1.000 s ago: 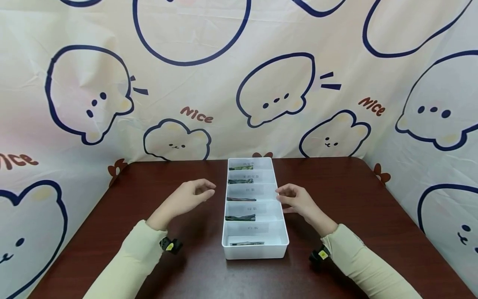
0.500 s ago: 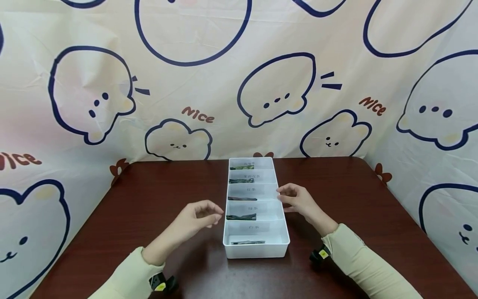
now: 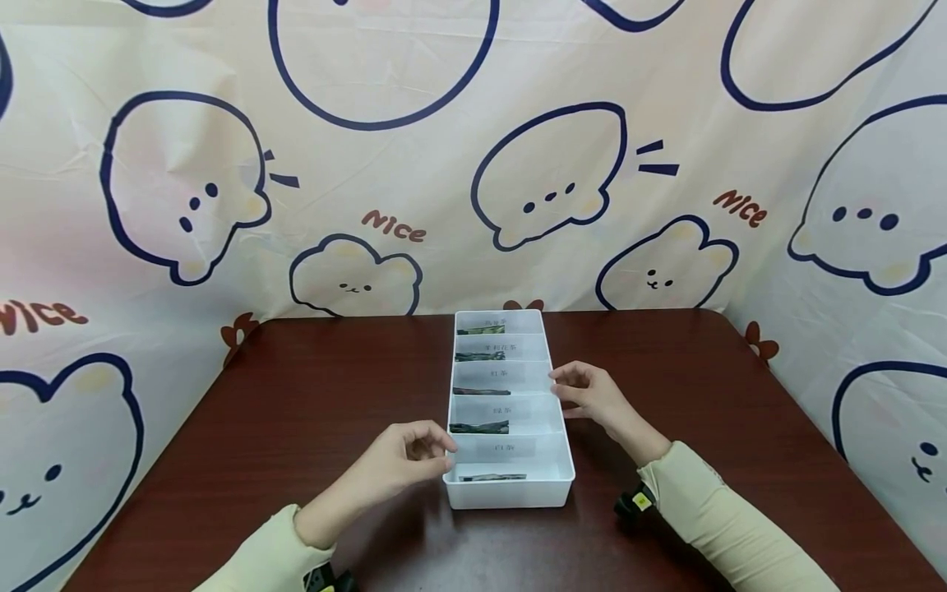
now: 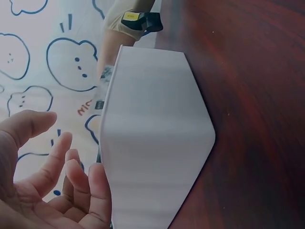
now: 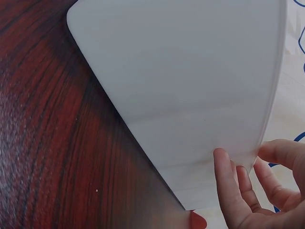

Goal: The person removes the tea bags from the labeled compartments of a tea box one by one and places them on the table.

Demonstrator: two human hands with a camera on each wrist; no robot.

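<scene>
Left hand was shifted to the near left end of the white box on the table, fingers loosely parted, while the right rim was touched by right hand, fingers slack.

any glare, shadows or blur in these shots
Head: pale sheen on the table in front of the box, a dark shadow below the left hand; left wrist: table grain looks soft; right wrist: speckled glare at the table's left.
</scene>
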